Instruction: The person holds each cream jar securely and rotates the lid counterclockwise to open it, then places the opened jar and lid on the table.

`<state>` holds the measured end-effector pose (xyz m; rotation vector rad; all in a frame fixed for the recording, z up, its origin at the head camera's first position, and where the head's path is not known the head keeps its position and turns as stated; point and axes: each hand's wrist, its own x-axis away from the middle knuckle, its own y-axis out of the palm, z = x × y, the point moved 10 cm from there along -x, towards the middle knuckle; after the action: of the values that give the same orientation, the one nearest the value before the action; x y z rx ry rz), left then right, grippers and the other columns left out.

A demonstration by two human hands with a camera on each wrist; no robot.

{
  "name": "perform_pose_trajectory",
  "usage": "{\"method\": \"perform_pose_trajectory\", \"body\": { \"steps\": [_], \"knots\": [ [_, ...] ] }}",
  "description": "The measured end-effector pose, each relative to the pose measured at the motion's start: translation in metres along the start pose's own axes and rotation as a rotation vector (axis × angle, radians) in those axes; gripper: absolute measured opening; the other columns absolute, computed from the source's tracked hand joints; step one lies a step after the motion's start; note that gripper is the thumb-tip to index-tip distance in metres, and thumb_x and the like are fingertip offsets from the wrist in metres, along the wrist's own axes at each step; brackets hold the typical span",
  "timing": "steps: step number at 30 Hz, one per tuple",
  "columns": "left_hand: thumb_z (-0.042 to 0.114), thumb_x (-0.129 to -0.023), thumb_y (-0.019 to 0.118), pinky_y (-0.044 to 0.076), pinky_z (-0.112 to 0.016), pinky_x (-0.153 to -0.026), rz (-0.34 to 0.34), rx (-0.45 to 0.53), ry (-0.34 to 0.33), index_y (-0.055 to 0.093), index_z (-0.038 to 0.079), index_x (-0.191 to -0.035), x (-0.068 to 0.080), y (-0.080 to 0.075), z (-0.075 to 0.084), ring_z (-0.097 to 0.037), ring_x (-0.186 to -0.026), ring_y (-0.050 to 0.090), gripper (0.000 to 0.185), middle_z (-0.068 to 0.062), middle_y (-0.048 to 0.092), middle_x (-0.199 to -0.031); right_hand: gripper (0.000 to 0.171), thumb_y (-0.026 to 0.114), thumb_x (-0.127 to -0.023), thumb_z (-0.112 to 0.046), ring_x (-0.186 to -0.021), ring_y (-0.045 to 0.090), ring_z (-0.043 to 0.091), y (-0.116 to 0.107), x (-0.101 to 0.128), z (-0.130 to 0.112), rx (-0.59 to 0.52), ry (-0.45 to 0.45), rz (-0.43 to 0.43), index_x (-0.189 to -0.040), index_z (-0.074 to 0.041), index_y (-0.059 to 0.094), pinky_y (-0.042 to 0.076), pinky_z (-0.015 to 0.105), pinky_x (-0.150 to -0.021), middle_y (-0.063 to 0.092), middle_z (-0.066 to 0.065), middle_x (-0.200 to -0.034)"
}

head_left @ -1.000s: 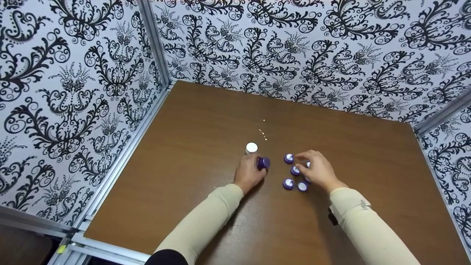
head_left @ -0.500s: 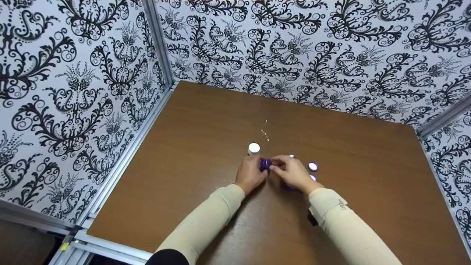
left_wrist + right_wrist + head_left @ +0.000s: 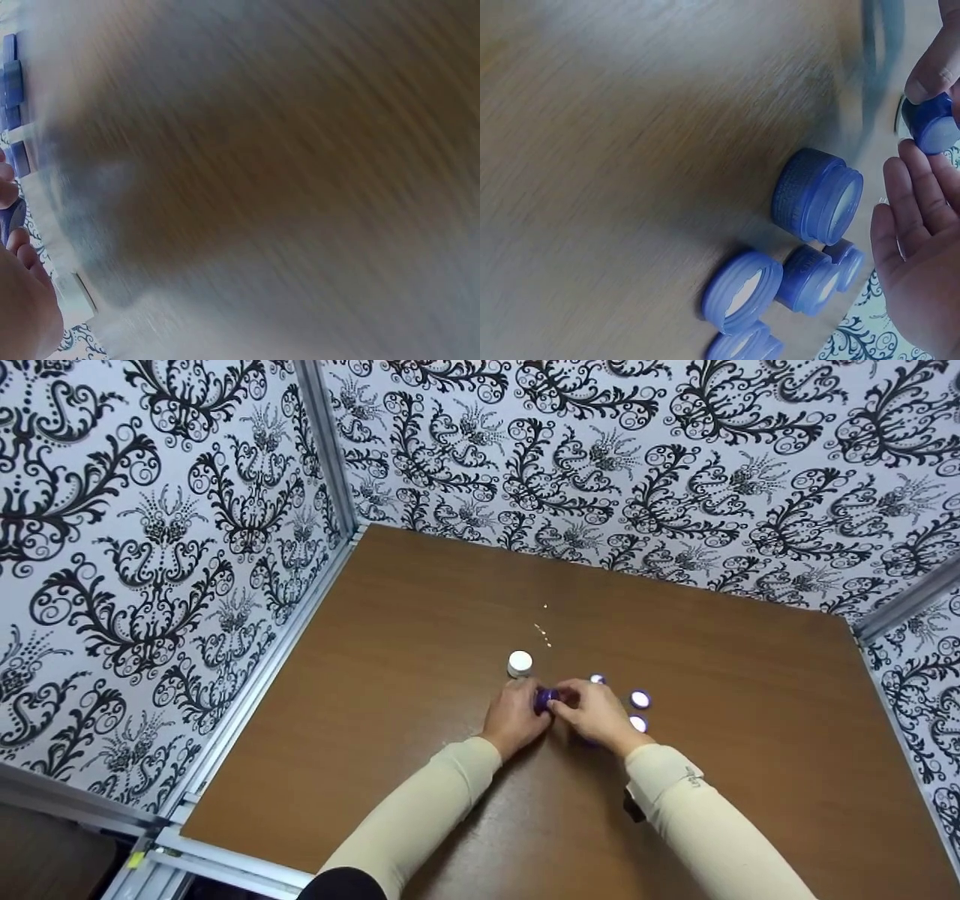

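Nearest, the left hand (image 3: 516,718) and right hand (image 3: 600,714) meet over the brown bench (image 3: 375,720), both with fingers curled round a small purple bottle (image 3: 545,699) held between them. Loose purple caps (image 3: 639,700) lie just right. Beyond stands a white-capped bottle (image 3: 519,663).
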<state>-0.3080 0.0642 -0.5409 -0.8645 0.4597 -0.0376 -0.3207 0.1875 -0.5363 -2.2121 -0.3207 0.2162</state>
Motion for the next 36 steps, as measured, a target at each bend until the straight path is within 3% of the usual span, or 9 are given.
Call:
{"method": "perform_pose_trajectory", "body": {
  "steps": [5, 13, 36],
  "knots": [
    [0.025, -0.075, 0.081, 0.052, -0.037, -0.079, -0.015, -0.014, 0.011, 0.067, 0.010, -0.104, 0.000, 0.003, -0.001, -0.021, -0.093, 0.063, 0.035, -0.002, 0.068, -0.098, 0.028, 0.073, -0.089, -0.026, -0.090, 0.066, 0.021, 0.000, 0.000, 0.002, 0.037, -0.002, 0.004, -0.109, -0.006, 0.072, 0.051, 0.043, -0.084, 0.072, 0.001, -0.095],
    [0.030, -0.077, 0.079, 0.052, -0.038, -0.079, -0.116, -0.055, 0.002, 0.069, 0.014, -0.107, 0.001, 0.012, -0.002, -0.019, -0.098, 0.061, 0.035, 0.001, 0.065, -0.103, 0.029, 0.074, -0.088, -0.024, -0.091, 0.069, 0.023, -0.001, 0.004, 0.002, 0.033, -0.015, -0.003, -0.110, -0.006, 0.072, 0.051, 0.044, -0.084, 0.073, 0.003, -0.098],
    [0.033, -0.075, 0.083, 0.054, -0.038, -0.074, -0.123, -0.102, 0.069, 0.073, 0.013, -0.098, 0.001, 0.010, 0.004, -0.021, -0.092, 0.063, 0.032, -0.001, 0.065, -0.096, 0.018, 0.073, -0.088, -0.017, -0.086, 0.067, 0.020, -0.004, 0.007, 0.001, -0.063, -0.002, 0.011, -0.101, -0.005, 0.075, 0.052, 0.041, -0.082, 0.073, 0.003, -0.092]
  ]
}}
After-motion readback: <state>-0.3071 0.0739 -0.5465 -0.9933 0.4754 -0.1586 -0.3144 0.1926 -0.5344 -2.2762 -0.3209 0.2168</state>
